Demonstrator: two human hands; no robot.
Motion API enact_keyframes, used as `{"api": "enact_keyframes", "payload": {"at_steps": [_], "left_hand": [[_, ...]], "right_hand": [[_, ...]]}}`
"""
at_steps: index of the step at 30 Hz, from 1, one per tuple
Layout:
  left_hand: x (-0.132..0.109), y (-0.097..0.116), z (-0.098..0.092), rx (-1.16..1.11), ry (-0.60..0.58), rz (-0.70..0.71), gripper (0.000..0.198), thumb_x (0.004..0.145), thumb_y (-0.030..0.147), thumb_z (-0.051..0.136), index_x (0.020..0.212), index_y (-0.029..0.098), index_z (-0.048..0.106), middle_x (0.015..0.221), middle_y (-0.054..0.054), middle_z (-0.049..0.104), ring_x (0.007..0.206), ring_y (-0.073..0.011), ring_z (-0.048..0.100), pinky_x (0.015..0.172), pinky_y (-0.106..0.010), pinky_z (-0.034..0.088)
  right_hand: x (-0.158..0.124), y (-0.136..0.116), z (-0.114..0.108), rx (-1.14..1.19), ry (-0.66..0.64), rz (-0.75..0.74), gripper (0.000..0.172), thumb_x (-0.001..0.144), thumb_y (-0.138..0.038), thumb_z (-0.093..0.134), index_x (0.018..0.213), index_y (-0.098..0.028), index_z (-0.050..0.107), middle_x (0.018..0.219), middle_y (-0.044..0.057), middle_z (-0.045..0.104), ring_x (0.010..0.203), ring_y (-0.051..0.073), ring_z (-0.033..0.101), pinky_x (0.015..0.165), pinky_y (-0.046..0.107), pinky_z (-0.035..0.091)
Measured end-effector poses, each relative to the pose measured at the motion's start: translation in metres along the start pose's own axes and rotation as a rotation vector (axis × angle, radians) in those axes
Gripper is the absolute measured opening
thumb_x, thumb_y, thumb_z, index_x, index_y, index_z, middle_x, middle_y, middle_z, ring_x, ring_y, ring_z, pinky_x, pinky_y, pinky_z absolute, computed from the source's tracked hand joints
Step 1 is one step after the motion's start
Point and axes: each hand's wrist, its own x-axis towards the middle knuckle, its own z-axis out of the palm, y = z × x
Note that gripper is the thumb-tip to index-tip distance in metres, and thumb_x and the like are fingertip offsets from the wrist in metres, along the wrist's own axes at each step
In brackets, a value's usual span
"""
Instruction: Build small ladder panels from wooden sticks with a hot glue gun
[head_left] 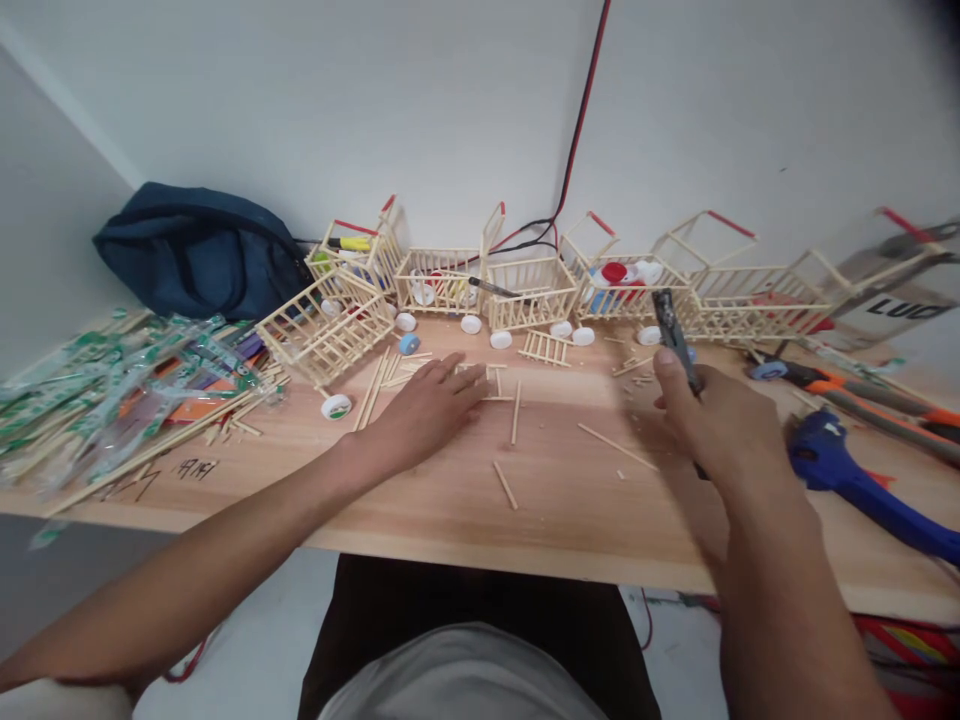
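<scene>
My left hand point(435, 405) lies flat on the wooden table, palm down with fingers stretched out. Its fingertips rest beside short wooden sticks laid at angles to each other; what lies under the palm is hidden. My right hand point(720, 420) is raised over the table's right side, closed around a dark, narrow utility knife point(677, 335) that points away from me. Between the hands lie a loose upright stick point(516, 412), a slanted stick point(505, 485) and a longer stick point(616, 446). A small slatted stick panel point(545, 348) lies farther back.
Several stick-built carts with bottle-cap wheels line the wall, including a tilted cart point(326, 325). Wrapped chopsticks point(127, 390) and a dark blue bag point(202, 250) are on the left. A blue glue gun point(855, 480) and orange-grey pliers point(877, 395) lie right.
</scene>
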Motion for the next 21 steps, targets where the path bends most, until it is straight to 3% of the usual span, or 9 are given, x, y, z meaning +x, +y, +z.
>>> {"api": "enact_keyframes", "payload": {"at_steps": [4,7,14,18,21], "left_hand": [[0.009,0.002,-0.003,0.014,0.064,0.012,0.02,0.093,0.02,0.053,0.108,0.013,0.064,0.114,-0.013,0.066,0.111,-0.0258,0.055,0.094,-0.041,0.045],[0.015,0.006,-0.007,0.129,0.055,0.033,0.014,0.092,0.02,0.055,0.086,0.012,0.065,0.09,-0.011,0.066,0.092,-0.0251,0.054,0.081,-0.039,0.046],[0.018,0.011,-0.007,0.2,0.102,0.06,0.022,0.09,0.008,0.049,0.074,0.014,0.062,0.081,-0.01,0.063,0.081,-0.0224,0.05,0.075,-0.037,0.043],[0.014,0.007,-0.02,-0.009,0.301,-0.061,0.018,0.089,0.011,0.049,0.079,0.015,0.063,0.086,-0.009,0.066,0.088,-0.0227,0.053,0.08,-0.037,0.044],[0.011,0.003,-0.038,-0.292,0.462,-0.215,0.011,0.084,0.014,0.055,0.08,0.018,0.064,0.085,-0.005,0.068,0.084,-0.0196,0.056,0.078,-0.034,0.044]], "right_hand": [[-0.003,-0.009,0.001,-0.1,-0.131,0.065,0.078,0.087,-0.072,0.023,0.118,-0.012,0.062,0.104,0.025,0.068,0.102,0.043,0.064,0.077,0.046,0.046],[-0.006,-0.011,0.006,-0.132,-0.11,-0.004,0.08,0.084,-0.073,0.031,0.123,-0.009,0.058,0.114,0.027,0.063,0.106,0.043,0.061,0.083,0.049,0.046],[-0.007,0.002,0.021,-0.192,-0.036,-0.117,0.088,0.077,-0.079,0.043,0.129,-0.01,0.055,0.12,0.027,0.058,0.109,0.046,0.057,0.087,0.054,0.044],[-0.003,0.01,0.028,-0.177,-0.009,-0.193,0.096,0.073,-0.082,0.046,0.135,-0.009,0.051,0.129,0.027,0.056,0.114,0.046,0.054,0.092,0.054,0.042],[-0.002,0.01,0.024,-0.145,0.023,-0.22,0.086,0.078,-0.073,0.049,0.133,-0.007,0.053,0.133,0.027,0.055,0.118,0.045,0.054,0.095,0.054,0.042]]}}
